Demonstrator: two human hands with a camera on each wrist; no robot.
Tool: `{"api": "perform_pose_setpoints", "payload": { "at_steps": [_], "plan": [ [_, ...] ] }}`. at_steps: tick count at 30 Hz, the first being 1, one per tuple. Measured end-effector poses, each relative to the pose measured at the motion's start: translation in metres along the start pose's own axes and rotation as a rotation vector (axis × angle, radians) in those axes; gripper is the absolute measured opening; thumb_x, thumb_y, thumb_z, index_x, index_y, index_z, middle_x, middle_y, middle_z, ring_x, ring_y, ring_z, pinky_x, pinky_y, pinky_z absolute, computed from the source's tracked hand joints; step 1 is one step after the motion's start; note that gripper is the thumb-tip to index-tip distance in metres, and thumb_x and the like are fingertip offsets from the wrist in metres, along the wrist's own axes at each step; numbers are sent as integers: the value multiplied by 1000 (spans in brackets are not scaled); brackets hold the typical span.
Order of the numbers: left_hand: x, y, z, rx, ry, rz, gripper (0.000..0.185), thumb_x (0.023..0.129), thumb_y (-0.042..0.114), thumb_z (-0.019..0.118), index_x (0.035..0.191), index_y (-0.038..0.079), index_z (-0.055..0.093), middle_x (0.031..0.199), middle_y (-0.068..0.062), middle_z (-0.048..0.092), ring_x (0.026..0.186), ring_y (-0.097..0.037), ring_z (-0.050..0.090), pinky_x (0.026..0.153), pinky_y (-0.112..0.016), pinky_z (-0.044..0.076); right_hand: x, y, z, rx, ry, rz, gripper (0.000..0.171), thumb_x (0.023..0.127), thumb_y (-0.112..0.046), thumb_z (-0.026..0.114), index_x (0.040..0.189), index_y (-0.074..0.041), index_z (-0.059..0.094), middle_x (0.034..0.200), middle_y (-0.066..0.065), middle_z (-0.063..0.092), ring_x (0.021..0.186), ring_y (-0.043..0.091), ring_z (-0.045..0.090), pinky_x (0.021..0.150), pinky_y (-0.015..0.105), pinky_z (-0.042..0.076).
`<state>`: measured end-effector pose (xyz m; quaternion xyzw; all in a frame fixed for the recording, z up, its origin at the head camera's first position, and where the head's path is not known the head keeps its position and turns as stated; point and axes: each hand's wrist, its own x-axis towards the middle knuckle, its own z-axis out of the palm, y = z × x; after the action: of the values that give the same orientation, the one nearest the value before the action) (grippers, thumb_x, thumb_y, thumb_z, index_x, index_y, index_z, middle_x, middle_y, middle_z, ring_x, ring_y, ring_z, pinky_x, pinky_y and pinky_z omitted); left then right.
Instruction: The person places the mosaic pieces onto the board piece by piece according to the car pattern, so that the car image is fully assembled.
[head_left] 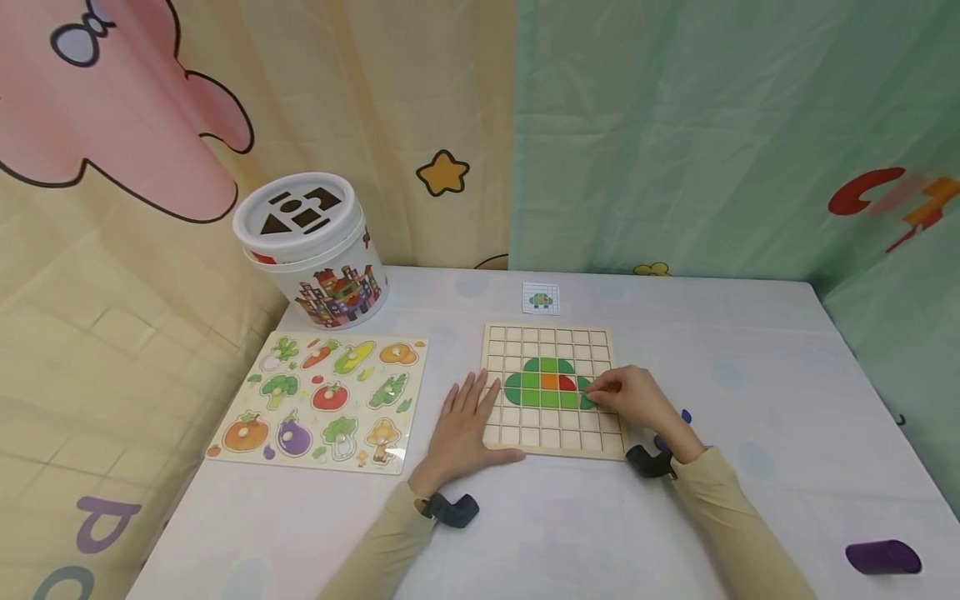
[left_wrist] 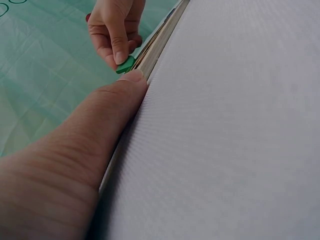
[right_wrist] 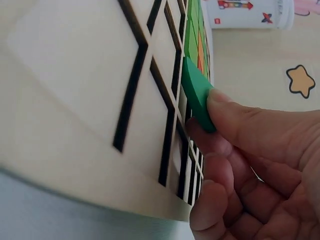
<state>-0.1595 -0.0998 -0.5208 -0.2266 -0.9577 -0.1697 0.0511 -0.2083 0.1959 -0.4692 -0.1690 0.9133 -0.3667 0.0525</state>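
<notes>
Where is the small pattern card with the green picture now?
In the head view the pattern card lies flat on the table, just beyond the far edge of the grid board.

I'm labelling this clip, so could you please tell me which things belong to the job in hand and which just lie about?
In use:
wooden grid board
green curved tile, pinched by right hand
left hand, flat on board
small pattern card

Lying about:
vegetable peg puzzle
white shape-sorter bucket
purple cylinder

Head view looks down from above both hands. Wrist views sit very low, close beside each hand. All share grid board (head_left: 553, 392) and green piece (right_wrist: 197, 92).
</notes>
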Motion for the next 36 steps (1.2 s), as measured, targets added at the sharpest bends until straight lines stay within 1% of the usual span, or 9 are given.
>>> {"api": "perform_pose_setpoints", "payload": {
  "at_steps": [5, 9, 13, 15, 18, 22, 25, 30, 36],
  "plan": [
    [0, 0, 1, 11, -18, -14, 112, 71, 79, 56, 153, 12, 19, 158, -11, 8, 143, -28, 3, 114, -43, 1, 3, 1, 1, 5, 5, 19, 5, 82, -13, 75, 81, -8, 75, 72, -5, 64, 62, 13, 51, 55, 29, 43],
    [0, -1, 1, 8, -17, -14, 112, 71, 79, 56, 152, 12, 19, 158, -11, 8, 143, -28, 3, 114, -43, 1, 3, 4, 3, 13, 26, -1, 6, 81, -14, 76, 79, -8, 75, 70, -5, 62, 60, 14, 49, 53, 28, 42],
    [1, 0, 1, 7, 1, 1, 111, 71, 78, 56, 152, 10, 22, 157, -13, 11, 143, -30, 5, 114, -45, 4, 0, 5, 1, 12, 36, -26, 6, 80, -14, 77, 80, -9, 73, 72, -6, 61, 62, 14, 50, 55, 28, 43],
    [1, 0, 1, 8, 7, 8, 111, 71, 78, 56, 151, 9, 23, 157, -13, 12, 143, -30, 7, 114, -47, 6, -2, 5, -2, 3, 29, -25, 6, 79, -11, 78, 81, -9, 73, 73, -5, 61, 63, 14, 51, 56, 28, 44],
    [0, 0, 1, 8, 6, 8, 111, 71, 78, 56, 151, 9, 24, 157, -14, 12, 143, -31, 7, 114, -47, 6, -3, 5, -7, -28, -6, -21, 7, 78, -6, 78, 82, -7, 72, 74, -3, 60, 64, 15, 50, 56, 29, 43],
    [0, 0, 0, 12, 10, 7, 111, 71, 78, 56, 151, 9, 24, 157, -14, 13, 143, -31, 8, 114, -47, 6, -3, 5, -8, -72, -40, -8, 10, 78, -6, 77, 85, -5, 71, 73, -3, 59, 64, 14, 48, 56, 29, 42],
    [0, 0, 1, 7, 14, 10, 111, 71, 78, 57, 151, 9, 24, 157, -14, 13, 143, -31, 8, 114, -47, 7, -2, 5, -6, -89, -48, -15, 10, 78, -7, 77, 86, -5, 71, 73, -4, 59, 64, 14, 48, 56, 28, 42],
    [1, 0, 2, 15, -2, 0, 111, 71, 79, 56, 152, 10, 21, 157, -12, 10, 143, -29, 6, 114, -45, 4, -1, 5, -3, -108, -40, -38, 9, 78, -7, 77, 84, -6, 71, 71, -5, 59, 63, 12, 49, 56, 28, 42],
    [1, -1, 3, 19, -12, -10, 111, 71, 79, 56, 152, 11, 20, 158, -11, 9, 143, -28, 4, 114, -44, 3, 0, 4, -2, -136, -41, -26, 8, 79, -8, 76, 85, -7, 72, 71, -6, 60, 63, 11, 51, 57, 29, 44]
  ]
}}
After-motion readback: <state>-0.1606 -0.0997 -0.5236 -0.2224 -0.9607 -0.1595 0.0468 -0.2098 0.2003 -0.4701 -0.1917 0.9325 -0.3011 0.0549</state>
